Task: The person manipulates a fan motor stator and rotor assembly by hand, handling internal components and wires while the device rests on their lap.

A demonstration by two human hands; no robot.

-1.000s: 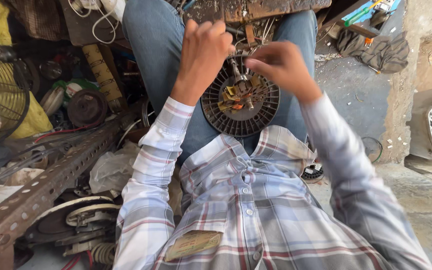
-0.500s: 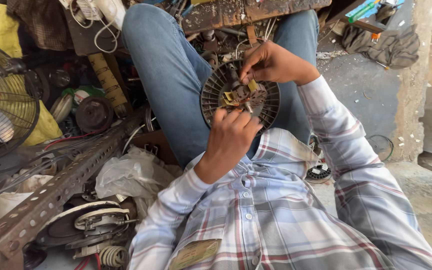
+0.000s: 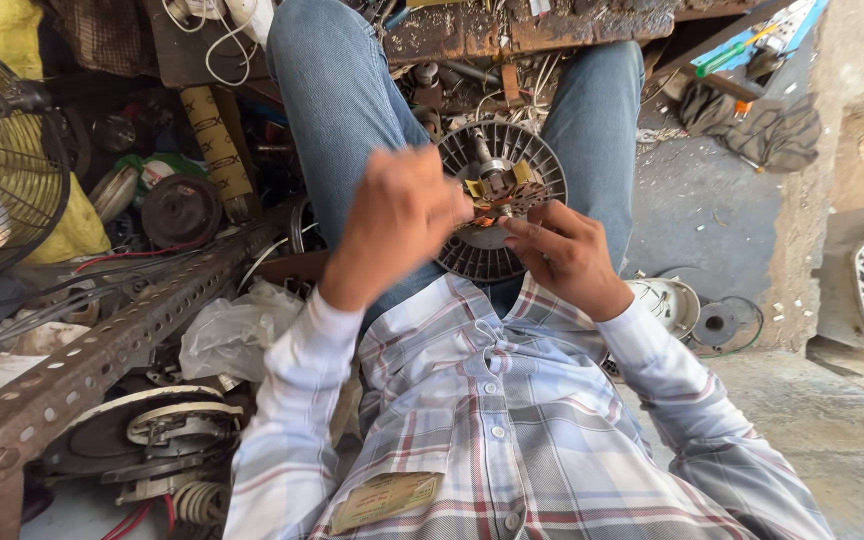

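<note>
The person's plaid shirt (image 3: 512,440) fills the lower middle of the view, and the legs in blue jeans (image 3: 337,100) run up from it toward the top edge. To the left stands a wire-guarded fan (image 3: 2,150) with a yellow sack (image 3: 72,225) behind it. A rusty perforated angle bar (image 3: 102,350) slants from the lower left corner toward the left knee, and a crumpled clear plastic bag (image 3: 232,335) lies just beside its upper end. Below the bar sits a heap of round motor parts (image 3: 162,435). Across the top runs a scorched, cluttered wooden board (image 3: 532,25). On the concrete floor to the right lie grey rags (image 3: 767,125) and a small white round housing (image 3: 667,305).

Between the knees, resting against the lap, is the finned round fan motor (image 3: 502,200), its ribbed dark disc facing up, with copper-coloured windings and yellow insulation at its centre.

The left hand (image 3: 397,225) is raised over the motor's left side; it is motion-blurred, its fingers curled inward toward the centre, and whether they pinch anything cannot be told. The right hand (image 3: 562,255) lies at the motor's lower right edge, its fingers bent and narrow, their tips meeting at the windings. Whether they grip a wire or only touch the windings cannot be told either.
</note>
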